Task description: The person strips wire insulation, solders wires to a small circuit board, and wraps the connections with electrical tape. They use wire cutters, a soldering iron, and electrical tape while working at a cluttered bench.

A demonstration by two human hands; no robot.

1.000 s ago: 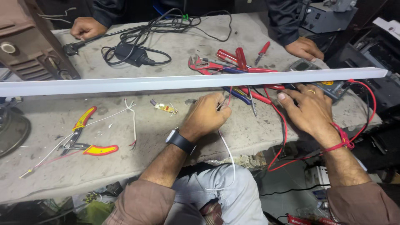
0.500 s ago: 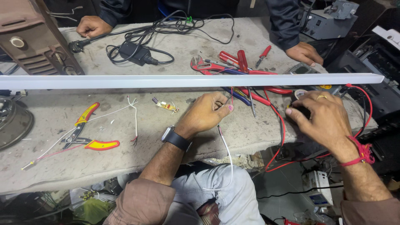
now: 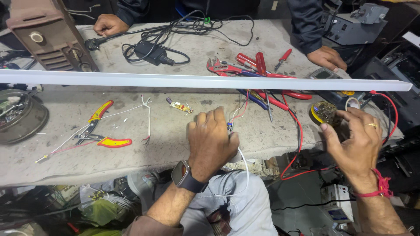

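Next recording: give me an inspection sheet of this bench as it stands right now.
Surface: grey, stained workbench, front edge chipped.
Job's things: left hand closed on thin wires; right hand pinching a small round circuit board; long white tube light lies across the bench.
Clutter: yellow-handled pliers, small circuit strip, red pipe wrench, red-handled tools, round metal tin.
Grippers: both are bare hands; the left wears a watch.
Cables: black power adapter with tangled cord, red wire, loose white wires.
Surroundings: brown metal box; other people's hands rest on the far edge.
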